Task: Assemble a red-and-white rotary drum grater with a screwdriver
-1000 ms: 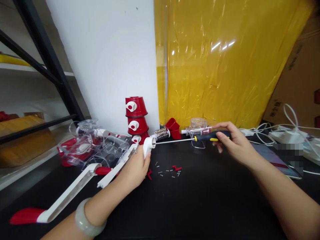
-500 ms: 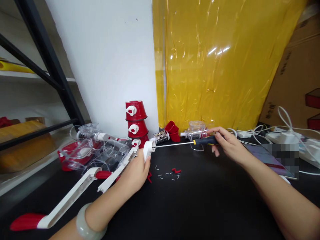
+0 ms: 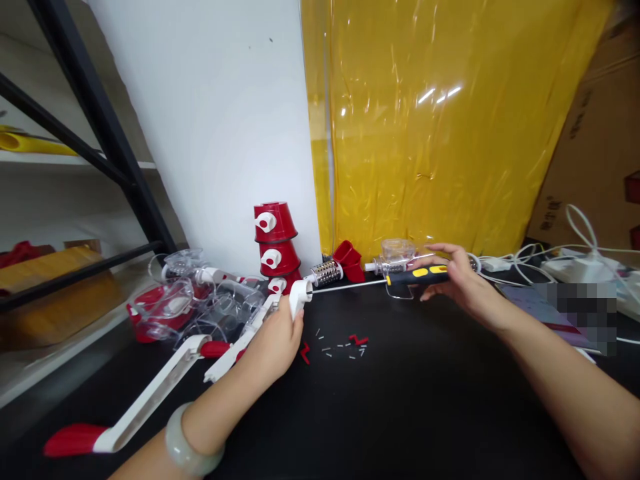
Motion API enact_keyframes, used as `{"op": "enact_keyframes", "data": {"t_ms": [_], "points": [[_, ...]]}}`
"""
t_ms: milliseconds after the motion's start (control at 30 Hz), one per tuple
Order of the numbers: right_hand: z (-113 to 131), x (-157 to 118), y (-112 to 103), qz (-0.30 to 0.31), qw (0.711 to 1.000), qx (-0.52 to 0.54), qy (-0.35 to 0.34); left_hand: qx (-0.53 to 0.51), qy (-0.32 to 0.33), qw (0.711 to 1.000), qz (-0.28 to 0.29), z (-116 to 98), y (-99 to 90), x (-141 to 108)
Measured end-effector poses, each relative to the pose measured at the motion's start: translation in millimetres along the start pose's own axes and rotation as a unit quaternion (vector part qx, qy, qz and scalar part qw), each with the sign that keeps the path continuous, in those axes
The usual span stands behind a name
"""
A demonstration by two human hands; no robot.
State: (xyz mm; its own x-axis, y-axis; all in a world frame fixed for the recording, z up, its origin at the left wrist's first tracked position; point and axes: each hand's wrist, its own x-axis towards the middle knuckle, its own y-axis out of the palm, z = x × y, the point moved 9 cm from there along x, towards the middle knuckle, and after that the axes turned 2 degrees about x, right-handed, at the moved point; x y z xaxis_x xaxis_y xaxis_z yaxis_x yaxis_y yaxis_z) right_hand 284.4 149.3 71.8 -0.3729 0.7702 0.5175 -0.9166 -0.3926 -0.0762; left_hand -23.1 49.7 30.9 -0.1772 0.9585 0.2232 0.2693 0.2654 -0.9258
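My left hand (image 3: 279, 341) is closed round a white plastic arm (image 3: 301, 292) with a rounded, hollow end. The shaft of a long screwdriver (image 3: 417, 275) reaches that end from the right. My right hand (image 3: 467, 287) holds the screwdriver's black and yellow handle loosely, with some fingers stretched out. Below the shaft lie small red bent pieces (image 3: 358, 340) and several tiny metal pins or screws (image 3: 327, 349). A white crank handle with a red grip (image 3: 150, 393) lies left of my left forearm.
Red cups with white knobs (image 3: 277, 223) stand stacked behind my left hand. A metal grater drum (image 3: 327, 272) and red part (image 3: 350, 261) lie beside them. Clear plastic parts (image 3: 220, 310) are heaped at left. White cables (image 3: 530, 257) and a tablet (image 3: 545, 313) are at right.
The fingers of my right hand have spread and shifted, and the screwdriver handle has turned so more yellow shows. My left hand keeps its hold on the white arm. The view has shifted slightly.
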Motion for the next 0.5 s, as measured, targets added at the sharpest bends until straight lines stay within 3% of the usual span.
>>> {"op": "enact_keyframes", "data": {"t_ms": [67,167,300,400,500], "points": [[1.2,0.5,-3.6,-0.009,1.0,0.007,-0.016,-0.001,0.001,1.0,0.003,0.8,1.4,0.4],[2.3,0.9,-5.0,-0.004,0.997,-0.07,-0.023,0.007,0.011,1.0,-0.004,-0.6,1.7,0.5],[-9.2,2.0,-6.2,-0.016,0.987,-0.153,0.045,0.029,0.01,1.0,-0.002,-3.0,1.0,0.3],[-20.4,2.0,-1.8,-0.005,0.992,-0.078,0.095,0.04,-0.005,0.999,0.005,-2.1,-0.3,1.0],[-18.2,1.8,2.2,0.016,0.996,0.039,0.075,0.039,-0.01,0.999,0.011,-0.8,-0.4,1.9]]}}
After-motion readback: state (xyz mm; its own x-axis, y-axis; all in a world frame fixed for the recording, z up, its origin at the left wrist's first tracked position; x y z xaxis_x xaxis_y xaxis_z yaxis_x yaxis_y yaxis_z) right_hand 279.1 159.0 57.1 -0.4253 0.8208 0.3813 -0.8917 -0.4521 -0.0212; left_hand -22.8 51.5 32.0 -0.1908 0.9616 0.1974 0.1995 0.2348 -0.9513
